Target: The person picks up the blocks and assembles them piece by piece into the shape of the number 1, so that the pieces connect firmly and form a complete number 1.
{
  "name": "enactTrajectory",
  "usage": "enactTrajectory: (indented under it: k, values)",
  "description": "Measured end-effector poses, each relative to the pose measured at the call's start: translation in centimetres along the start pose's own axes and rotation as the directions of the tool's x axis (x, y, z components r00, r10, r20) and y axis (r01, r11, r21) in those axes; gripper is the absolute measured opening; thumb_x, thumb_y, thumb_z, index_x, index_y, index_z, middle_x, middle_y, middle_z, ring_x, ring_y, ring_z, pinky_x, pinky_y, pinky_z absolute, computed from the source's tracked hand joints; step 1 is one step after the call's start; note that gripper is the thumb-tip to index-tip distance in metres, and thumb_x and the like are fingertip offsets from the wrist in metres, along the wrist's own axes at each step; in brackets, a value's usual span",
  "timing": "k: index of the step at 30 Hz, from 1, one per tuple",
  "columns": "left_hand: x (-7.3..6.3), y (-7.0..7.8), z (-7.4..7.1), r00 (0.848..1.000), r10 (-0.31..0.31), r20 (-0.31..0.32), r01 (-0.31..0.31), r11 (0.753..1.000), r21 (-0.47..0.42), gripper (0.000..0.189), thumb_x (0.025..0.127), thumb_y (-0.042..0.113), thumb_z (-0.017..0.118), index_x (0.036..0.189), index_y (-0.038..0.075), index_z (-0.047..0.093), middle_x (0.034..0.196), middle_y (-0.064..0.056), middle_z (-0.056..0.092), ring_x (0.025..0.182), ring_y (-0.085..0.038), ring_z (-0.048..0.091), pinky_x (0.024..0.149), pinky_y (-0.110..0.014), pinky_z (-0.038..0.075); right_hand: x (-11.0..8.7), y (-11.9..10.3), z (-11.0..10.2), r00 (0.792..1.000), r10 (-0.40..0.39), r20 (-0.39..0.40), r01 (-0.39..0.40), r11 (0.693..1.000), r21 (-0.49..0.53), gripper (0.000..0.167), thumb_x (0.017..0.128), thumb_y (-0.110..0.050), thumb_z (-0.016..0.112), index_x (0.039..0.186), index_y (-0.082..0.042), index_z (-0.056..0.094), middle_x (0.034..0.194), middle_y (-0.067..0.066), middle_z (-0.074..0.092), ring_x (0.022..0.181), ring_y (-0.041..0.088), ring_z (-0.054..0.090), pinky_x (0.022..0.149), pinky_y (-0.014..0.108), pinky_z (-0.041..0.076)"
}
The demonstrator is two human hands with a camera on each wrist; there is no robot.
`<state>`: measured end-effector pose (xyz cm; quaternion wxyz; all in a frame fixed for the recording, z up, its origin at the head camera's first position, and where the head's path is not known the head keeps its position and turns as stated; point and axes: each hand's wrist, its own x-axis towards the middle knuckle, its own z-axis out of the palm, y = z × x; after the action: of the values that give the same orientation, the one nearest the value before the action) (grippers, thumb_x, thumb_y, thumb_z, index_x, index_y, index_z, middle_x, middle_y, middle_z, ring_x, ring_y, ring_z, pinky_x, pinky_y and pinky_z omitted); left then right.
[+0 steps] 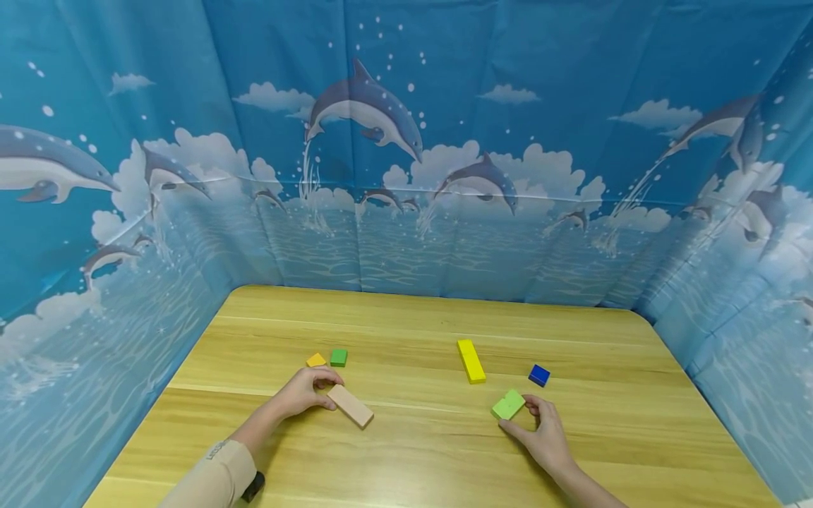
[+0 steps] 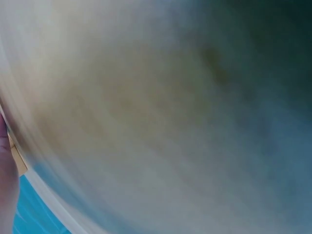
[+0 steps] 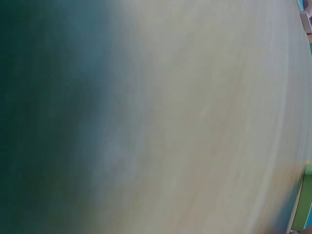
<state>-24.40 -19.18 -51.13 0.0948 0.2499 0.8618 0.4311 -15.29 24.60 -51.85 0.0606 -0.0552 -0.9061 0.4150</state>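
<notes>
In the head view my left hand (image 1: 306, 392) grips one end of a plain wooden block (image 1: 351, 406) between thumb and fingers. The block points toward the front right. On the other side, my right hand (image 1: 545, 436) pinches a light green block (image 1: 509, 405) by its edges, thumb at the near corner. Only a sliver of the wooden block (image 2: 18, 160) shows beside a finger at the left edge of the left wrist view. The right wrist view is mostly blurred, with the light green block (image 3: 304, 202) at its lower right edge.
Beyond my left hand lie an orange block (image 1: 315, 360) and a green block (image 1: 339, 358). A long yellow block (image 1: 471, 361) and a dark blue block (image 1: 539, 375) lie beyond my right hand. A dolphin-printed blue curtain (image 1: 406, 240) surrounds the wooden table (image 1: 419, 466).
</notes>
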Motion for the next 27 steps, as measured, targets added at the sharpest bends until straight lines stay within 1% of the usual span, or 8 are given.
enactTrajectory:
  k: [6,9,12,17,20,23,27]
  values:
    - [0.1,0.1,-0.1,1.000,0.008,0.002,-0.008,1.000,0.003,0.036,0.068,0.018,0.078,0.100,0.008,0.067,0.105,-0.004,0.061,0.092,-0.020,0.054,0.078,-0.028,0.046,0.0,-0.1,0.1,1.000,0.002,-0.002,-0.002,1.000,-0.004,0.072,0.075,-0.028,0.075,0.125,0.009,0.039,0.119,0.023,0.041,0.107,0.033,0.040,0.092,0.047,0.036]
    - [0.1,0.5,0.2,0.999,0.041,-0.003,-0.041,0.999,-0.011,0.035,0.068,0.017,0.078,0.099,0.006,0.066,0.104,-0.006,0.061,0.094,-0.021,0.056,0.082,-0.029,0.048,0.1,0.0,0.1,1.000,-0.004,-0.006,0.004,1.000,-0.013,0.072,0.075,-0.028,0.075,0.125,0.009,0.039,0.118,0.023,0.042,0.106,0.033,0.041,0.092,0.047,0.036]
    - [0.1,1.3,0.7,0.997,0.073,-0.017,-0.074,0.997,-0.032,0.034,0.068,0.017,0.079,0.098,0.007,0.066,0.104,-0.005,0.062,0.095,-0.019,0.057,0.084,-0.030,0.048,0.1,0.0,0.2,1.000,-0.011,-0.011,0.011,1.000,-0.014,0.071,0.075,-0.027,0.075,0.124,0.009,0.039,0.118,0.023,0.042,0.106,0.033,0.041,0.092,0.047,0.037]
    - [0.4,2.8,2.0,0.990,0.120,-0.079,-0.121,0.993,-0.012,0.033,0.066,0.020,0.081,0.094,0.011,0.066,0.098,0.000,0.063,0.089,-0.014,0.055,0.080,-0.030,0.047,0.4,0.0,0.1,1.000,-0.018,-0.006,0.017,1.000,-0.009,0.071,0.075,-0.027,0.075,0.124,0.009,0.039,0.117,0.022,0.042,0.105,0.033,0.041,0.091,0.047,0.036]
    - [0.5,3.6,2.9,0.985,0.132,-0.114,-0.134,0.991,-0.017,0.032,0.065,0.020,0.081,0.092,0.012,0.067,0.095,0.003,0.063,0.088,-0.012,0.055,0.079,-0.029,0.048,0.5,0.0,0.1,1.000,-0.018,-0.007,0.018,1.000,-0.017,0.071,0.075,-0.027,0.075,0.124,0.009,0.040,0.116,0.022,0.042,0.105,0.032,0.041,0.091,0.046,0.037]
    - [0.5,4.5,3.9,0.984,0.115,-0.136,-0.121,0.992,-0.043,0.031,0.064,0.020,0.082,0.090,0.013,0.067,0.093,0.005,0.062,0.088,-0.012,0.055,0.080,-0.029,0.048,0.7,0.0,0.0,1.000,-0.018,-0.007,0.018,1.000,-0.022,0.070,0.075,-0.027,0.076,0.124,0.009,0.040,0.116,0.022,0.043,0.104,0.032,0.042,0.090,0.046,0.037]
    - [0.4,5.7,5.2,0.987,0.078,-0.141,-0.088,0.993,-0.073,0.031,0.064,0.020,0.082,0.090,0.013,0.066,0.093,0.006,0.062,0.087,-0.013,0.055,0.080,-0.029,0.047,0.9,0.0,-0.1,1.000,-0.015,0.000,0.015,1.000,-0.019,0.071,0.075,-0.027,0.075,0.124,0.009,0.040,0.117,0.022,0.043,0.105,0.032,0.042,0.091,0.046,0.037]
